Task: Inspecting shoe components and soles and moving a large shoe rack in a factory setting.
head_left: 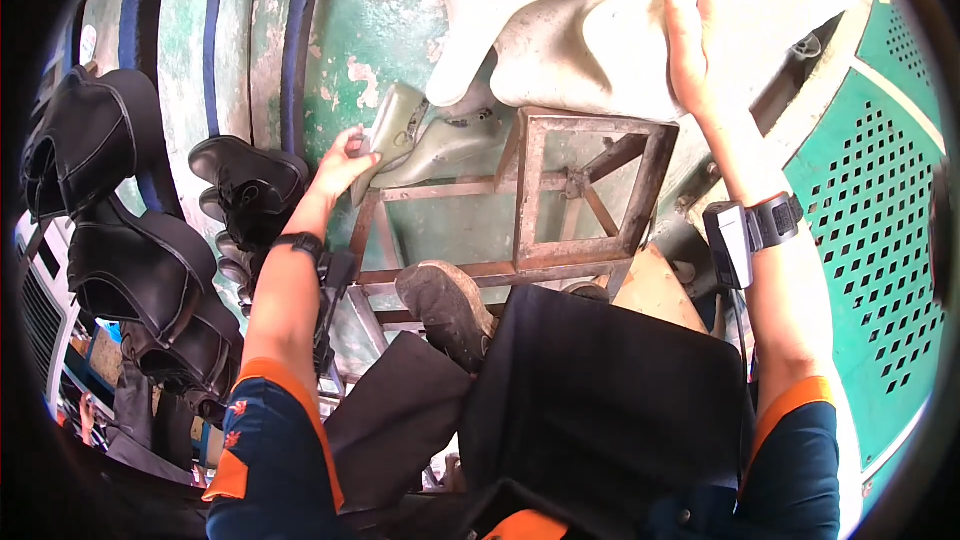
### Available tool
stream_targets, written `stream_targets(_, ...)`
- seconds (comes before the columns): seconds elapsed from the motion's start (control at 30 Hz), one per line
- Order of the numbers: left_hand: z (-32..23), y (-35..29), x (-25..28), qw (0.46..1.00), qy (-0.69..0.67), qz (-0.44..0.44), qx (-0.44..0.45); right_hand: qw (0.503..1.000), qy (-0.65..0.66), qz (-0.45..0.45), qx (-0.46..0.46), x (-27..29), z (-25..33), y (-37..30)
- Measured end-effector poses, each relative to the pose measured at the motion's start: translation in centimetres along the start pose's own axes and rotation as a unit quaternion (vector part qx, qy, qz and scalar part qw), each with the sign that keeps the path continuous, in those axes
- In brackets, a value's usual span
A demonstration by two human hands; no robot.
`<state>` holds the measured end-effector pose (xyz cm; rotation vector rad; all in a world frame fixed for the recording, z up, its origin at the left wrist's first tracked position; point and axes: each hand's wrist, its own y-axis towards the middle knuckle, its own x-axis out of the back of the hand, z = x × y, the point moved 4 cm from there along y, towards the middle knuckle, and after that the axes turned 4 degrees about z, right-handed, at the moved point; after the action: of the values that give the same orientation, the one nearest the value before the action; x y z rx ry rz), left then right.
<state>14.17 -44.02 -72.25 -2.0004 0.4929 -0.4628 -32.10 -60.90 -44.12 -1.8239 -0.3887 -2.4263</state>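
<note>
My left hand [345, 166] is closed around the end of a pale grey-green shoe last [396, 124], its thumb lying across the near side. A second shoe last [440, 148] of the same colour lies against it, on the right, over a rusty metal frame. My right hand [694, 35] lies with straight fingers on a large white draped sheet or sack [580, 40], overexposed at the top. Its fingertips run out of the picture. Folds of the white material hang beside the shoe lasts and over the frame's far edge.
A rusty square-tube metal frame [525, 195] stands in front of me. Black shoes [150, 265] hang on a rack at the left, with more black shoes [250, 185] behind. A green perforated panel [880, 240] rises at the right. My shoe [445, 305] is near the frame.
</note>
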Motion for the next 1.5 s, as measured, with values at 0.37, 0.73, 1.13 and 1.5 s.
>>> stream_targets(0.37,-1.9,1.1,-3.4,0.92,0.39,-0.027,0.03,0.991,0.067,0.073,-0.094,-0.3,-1.4,-0.7)
stream_targets(0.73,-14.9,-11.7,0.9,0.99,-0.098,-0.013,-0.097,0.998,0.035,-0.014,-0.046,3.3,-0.8,0.8)
stream_targets(1.13,-41.1,-14.5,2.2,0.89,-0.203,-0.12,-0.39,0.998,0.03,-0.046,-0.037,2.3,-1.2,1.1)
stream_targets(1.5,-9.6,-1.2,-11.3,0.884,0.454,0.103,-0.046,0.999,0.048,-0.014,0.016,0.2,-1.0,-0.5)
